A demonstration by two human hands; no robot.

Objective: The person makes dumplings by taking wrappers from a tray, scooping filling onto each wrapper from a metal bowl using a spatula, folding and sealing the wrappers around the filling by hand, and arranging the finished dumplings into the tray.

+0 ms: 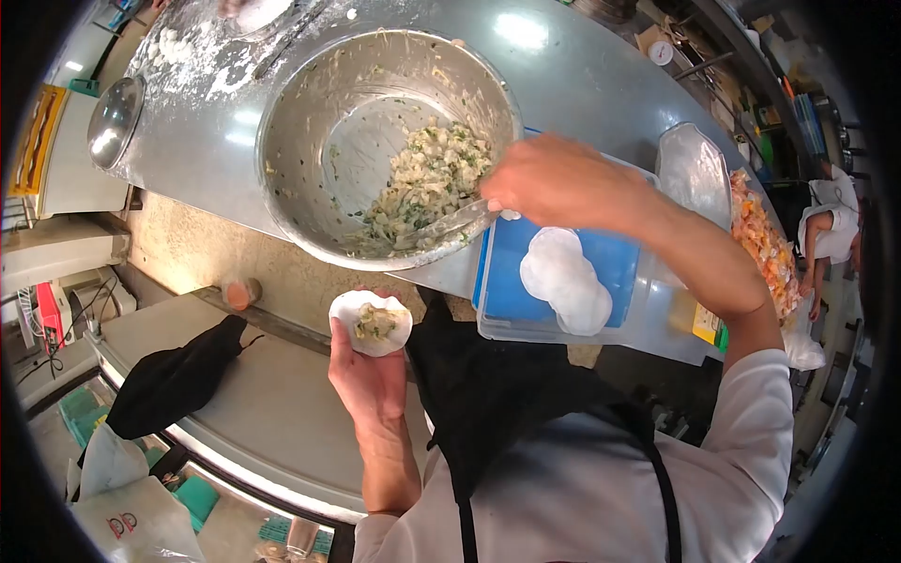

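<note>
On the fingers of my left hand [371, 375] rests a round white wrapper [346, 311], with a small heap of filling [377, 322] on its middle. My right hand [535, 178] is closed round the end of a flat metal spatula [441, 228], which reaches into the large steel bowl [310, 103]. The blade lies against the pale filling with green bits [436, 164] at the bowl's near right side. Below my right forearm, a stack of white wrappers [568, 281] lies in a plastic tray with a blue bottom [507, 291].
Flour [225, 75] covers the table's far left, near another person's hand [228, 7]. A steel lid [117, 122] sits at the left edge. Right of the tray are a metal pan [694, 169] and an orange heap [758, 244]. Another person [831, 225] is at the far right.
</note>
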